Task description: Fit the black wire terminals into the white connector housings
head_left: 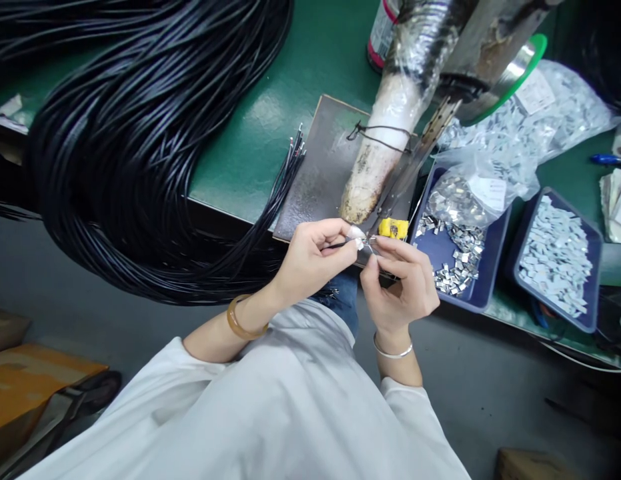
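Between thumb and forefinger, my left hand [315, 257] pinches a black cable [337, 245] close to its end; the fingertips look wrapped in something white. My right hand [403, 280] is closed in a pinch just to the right, its fingertips almost meeting the left ones. It grips a small thin piece at the cable's end, too small to make out. Both hands are over the front edge of a dark metal plate [320, 167]. A yellow sponge-like block [393, 229] lies just beyond my right fingers.
A big bundle of black cables [135, 133] hangs over the table edge at left. A plastic-wrapped duct [390, 113] slants down over the plate. At right stand a blue tray of metal pieces [490, 280] and a tray of pale pieces [596, 267], with plastic bags [575, 107] behind.
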`<move>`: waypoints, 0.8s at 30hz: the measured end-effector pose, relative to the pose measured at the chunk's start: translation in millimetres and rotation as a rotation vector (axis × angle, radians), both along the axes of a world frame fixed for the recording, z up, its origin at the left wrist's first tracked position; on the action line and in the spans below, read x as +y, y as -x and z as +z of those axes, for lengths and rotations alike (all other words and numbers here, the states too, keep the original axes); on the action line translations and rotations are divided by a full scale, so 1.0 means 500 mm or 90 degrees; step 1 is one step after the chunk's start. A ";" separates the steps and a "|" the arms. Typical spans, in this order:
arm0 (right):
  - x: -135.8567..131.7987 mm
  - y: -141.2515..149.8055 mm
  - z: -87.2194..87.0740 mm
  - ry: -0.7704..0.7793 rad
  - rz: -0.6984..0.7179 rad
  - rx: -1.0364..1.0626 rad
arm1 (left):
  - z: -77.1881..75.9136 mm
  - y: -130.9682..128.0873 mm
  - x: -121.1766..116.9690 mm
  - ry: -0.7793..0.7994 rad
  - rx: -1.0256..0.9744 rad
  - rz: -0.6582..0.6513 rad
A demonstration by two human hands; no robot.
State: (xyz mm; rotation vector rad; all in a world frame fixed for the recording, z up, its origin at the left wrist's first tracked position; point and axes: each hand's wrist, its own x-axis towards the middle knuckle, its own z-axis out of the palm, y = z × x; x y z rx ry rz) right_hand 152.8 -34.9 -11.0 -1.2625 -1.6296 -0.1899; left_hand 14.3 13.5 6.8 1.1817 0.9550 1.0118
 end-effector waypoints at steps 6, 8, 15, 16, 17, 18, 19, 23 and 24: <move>-0.001 -0.004 -0.006 0.016 -0.007 -0.003 | -0.008 0.002 0.000 -0.003 0.017 -0.020; 0.000 -0.003 -0.004 0.020 -0.007 0.001 | -0.011 0.002 -0.002 -0.009 0.017 -0.020; 0.000 0.001 -0.002 0.006 -0.011 0.002 | -0.013 0.002 -0.006 -0.022 0.001 -0.022; -0.001 0.000 -0.005 0.005 -0.008 0.005 | -0.014 0.003 -0.005 -0.016 -0.001 -0.025; -0.003 -0.001 -0.008 0.006 -0.004 0.007 | -0.014 0.003 -0.004 -0.008 -0.001 -0.030; -0.004 -0.003 -0.011 0.009 0.000 0.009 | -0.014 0.003 -0.003 0.001 -0.002 -0.033; -0.006 -0.004 -0.013 0.010 0.002 0.009 | -0.014 0.002 -0.002 0.012 -0.005 -0.034; -0.008 -0.006 -0.012 0.016 0.003 0.012 | -0.007 0.003 0.002 0.064 -0.054 -0.045; -0.008 -0.005 -0.009 0.021 0.001 0.015 | -0.006 0.005 0.003 0.080 -0.070 -0.054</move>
